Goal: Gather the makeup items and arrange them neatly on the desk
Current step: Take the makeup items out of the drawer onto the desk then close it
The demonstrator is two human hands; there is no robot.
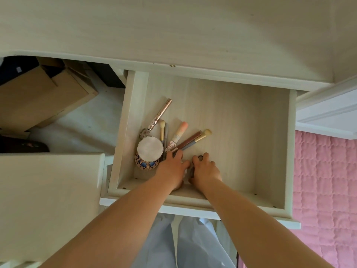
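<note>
Lying fanned out on the floor of the open drawer are the makeup items: a round compact with a pale lid sits over a second, patterned compact, and a rose-gold tube angles up from a key ring just behind them. Beside these lie a small brush with a grey handle, a pink-tipped brush, a brown pencil-like stick and a gold-ferruled brush, their handles converging toward the near left of the drawer.

Both hands are down inside the drawer, close together near its front wall. The left hand rests its fingertips on the ends of the brush handles, fingers bent; whether it actually holds one I cannot tell. The right hand is curled round a small dark object, mostly hidden under its fingers.

Above the drawer runs the pale desk top. To the left, cardboard boxes stand in the space below; a pink quilt shows at the right.
</note>
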